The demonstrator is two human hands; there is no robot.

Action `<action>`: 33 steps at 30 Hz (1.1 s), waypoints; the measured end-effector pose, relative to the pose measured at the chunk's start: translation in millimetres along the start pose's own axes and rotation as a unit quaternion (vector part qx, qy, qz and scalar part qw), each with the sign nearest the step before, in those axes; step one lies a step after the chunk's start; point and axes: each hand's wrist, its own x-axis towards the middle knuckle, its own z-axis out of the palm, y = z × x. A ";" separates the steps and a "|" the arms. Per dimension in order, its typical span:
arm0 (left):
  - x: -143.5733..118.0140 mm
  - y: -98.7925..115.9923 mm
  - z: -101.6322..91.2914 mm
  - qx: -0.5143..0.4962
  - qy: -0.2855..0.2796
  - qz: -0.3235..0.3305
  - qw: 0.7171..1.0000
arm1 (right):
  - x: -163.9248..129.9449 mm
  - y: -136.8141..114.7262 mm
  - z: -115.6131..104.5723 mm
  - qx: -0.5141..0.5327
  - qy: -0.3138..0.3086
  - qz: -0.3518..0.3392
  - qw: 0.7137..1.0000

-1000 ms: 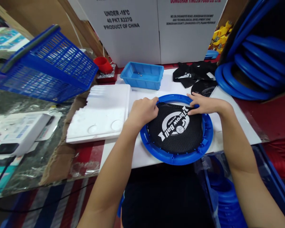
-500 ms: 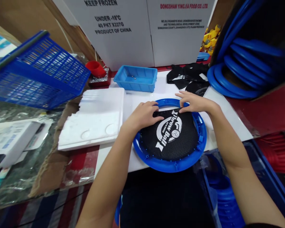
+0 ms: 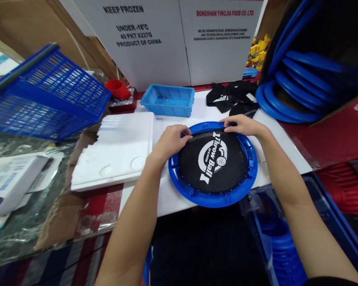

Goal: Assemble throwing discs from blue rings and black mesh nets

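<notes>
A round blue plastic ring [image 3: 193, 192] lies flat on the white board near the table's front edge. A black mesh net [image 3: 213, 161] with white "Throw Ball" print fills it. My left hand [image 3: 170, 140] presses on the net's upper left edge where it meets the ring. My right hand [image 3: 241, 124] pinches the net's far edge at the top of the ring.
A small blue tray [image 3: 168, 100] and a heap of black nets [image 3: 231, 97] lie behind the ring. A white foam slab [image 3: 119, 147] sits left, a tilted blue basket [image 3: 44, 95] beyond it. Stacked blue rings [image 3: 289, 95] stand at right, more [image 3: 282, 246] below the table edge.
The net, bunched at its far edge before, now lies spread out to the ring's rim. Both hands have shifted outward along the top edge.
</notes>
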 end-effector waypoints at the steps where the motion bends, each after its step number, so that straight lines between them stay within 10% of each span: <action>1: 0.9 -0.9 1.1 -0.014 0.009 -0.009 1.000 | 1.0 1.8 1.5 0.007 0.010 0.000 1.000; 11: -0.1 -2.8 6.6 -0.138 0.089 -0.082 0.983 | 3.8 4.0 4.3 -0.001 0.032 0.004 0.999; 33: 1.1 -7.4 5.7 -0.258 0.045 -0.158 0.952 | 1.7 3.4 -4.1 0.003 0.017 0.039 0.999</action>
